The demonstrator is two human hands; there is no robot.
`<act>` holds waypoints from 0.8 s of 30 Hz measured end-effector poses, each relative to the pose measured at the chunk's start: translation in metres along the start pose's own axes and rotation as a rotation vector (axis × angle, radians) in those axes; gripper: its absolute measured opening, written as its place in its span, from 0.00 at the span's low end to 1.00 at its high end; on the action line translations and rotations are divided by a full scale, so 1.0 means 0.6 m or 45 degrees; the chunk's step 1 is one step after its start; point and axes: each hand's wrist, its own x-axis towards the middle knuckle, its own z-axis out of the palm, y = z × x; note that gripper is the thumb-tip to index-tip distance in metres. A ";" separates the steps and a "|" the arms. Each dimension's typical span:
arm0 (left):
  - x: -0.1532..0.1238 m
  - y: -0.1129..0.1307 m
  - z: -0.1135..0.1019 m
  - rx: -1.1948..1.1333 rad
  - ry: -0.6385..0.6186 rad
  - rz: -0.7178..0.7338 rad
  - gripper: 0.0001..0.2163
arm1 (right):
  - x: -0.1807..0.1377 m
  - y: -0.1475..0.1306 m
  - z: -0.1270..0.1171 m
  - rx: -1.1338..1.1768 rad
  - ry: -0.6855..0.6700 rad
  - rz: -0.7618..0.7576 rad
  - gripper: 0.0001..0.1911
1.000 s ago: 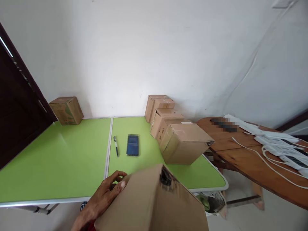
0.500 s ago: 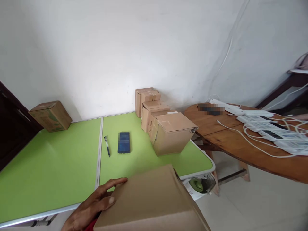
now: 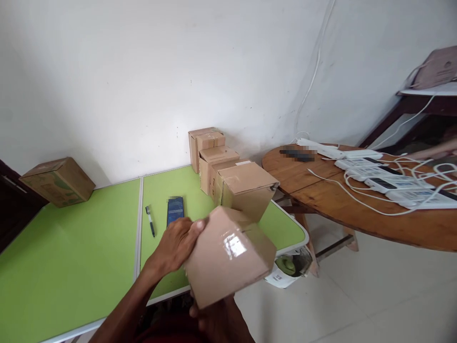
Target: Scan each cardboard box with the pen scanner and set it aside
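Note:
I hold a cardboard box [image 3: 221, 267] tilted above the front edge of the green table [image 3: 100, 257], with shiny clear tape on the side facing me. My left hand [image 3: 180, 243] grips its left side, thumb along the upper edge. Beneath it, my right hand [image 3: 217, 319] supports the bottom; its fingers are mostly hidden by the box. Just beyond my left hand lies a phone [image 3: 175, 209], partly covered by that hand, and a pen [image 3: 150, 221] is to its left. Behind the held box, a larger carton [image 3: 248, 183] stands on the table.
Several smaller cartons [image 3: 209, 159] line up behind the larger one. A printed carton [image 3: 59, 183] sits at the table's far left. On the right, a wooden table [image 3: 296, 178] carries white power strips [image 3: 374, 174] and cables. Another person's arm [image 3: 437, 150] reaches in at the right edge.
The held box has been lifted and turned, so its taped side now shows. My left hand has moved up and right with it, and my right hand has come into view underneath.

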 end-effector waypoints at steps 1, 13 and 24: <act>0.028 0.007 0.003 0.023 -0.074 0.034 0.34 | 0.019 -0.002 -0.007 0.056 0.019 -0.016 0.30; 0.150 0.114 0.055 0.187 -0.067 0.210 0.23 | 0.059 -0.118 -0.012 0.342 0.112 -0.311 0.24; 0.089 0.066 0.095 -0.422 -0.082 0.134 0.46 | 0.017 -0.145 -0.055 -0.150 0.443 -0.147 0.38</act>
